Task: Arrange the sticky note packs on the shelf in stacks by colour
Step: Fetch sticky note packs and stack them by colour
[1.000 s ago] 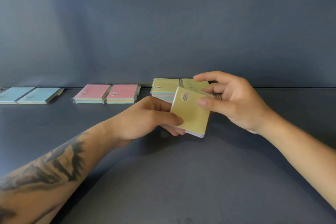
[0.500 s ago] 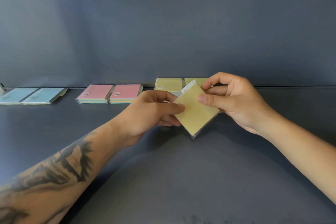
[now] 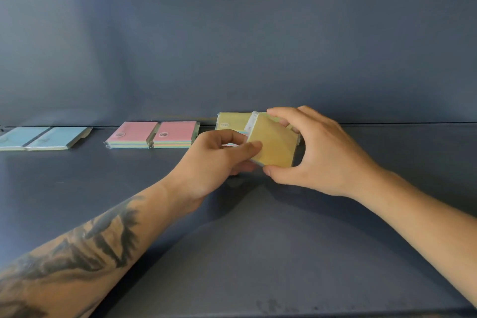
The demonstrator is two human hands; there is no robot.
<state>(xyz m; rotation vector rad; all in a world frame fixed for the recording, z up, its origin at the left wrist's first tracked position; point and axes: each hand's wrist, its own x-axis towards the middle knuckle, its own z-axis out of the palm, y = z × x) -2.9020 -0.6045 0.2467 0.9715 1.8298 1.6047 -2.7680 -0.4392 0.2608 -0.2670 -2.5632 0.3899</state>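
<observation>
On the dark grey shelf (image 3: 77,188), blue packs (image 3: 44,137) and pink packs (image 3: 152,134) lie flat at the left. The left hand (image 3: 214,160) pinches a yellow sticky note pack (image 3: 273,144) between thumb and curled fingers. The right hand (image 3: 317,147) clamps the pack top and bottom, just above the yellow stack (image 3: 232,121).

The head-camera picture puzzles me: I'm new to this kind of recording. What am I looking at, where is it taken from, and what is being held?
There is no machine here: a person wears a camera on the head, so you look forward and down along their two bare arms. The left hand and the right hand both grip one yellow sticky note pack, tilted above the dark shelf. On the shelf, by the back wall, lie two blue packs side by side at the left, two pink packs in the middle, and more yellow packs partly hidden behind the hands.
</observation>
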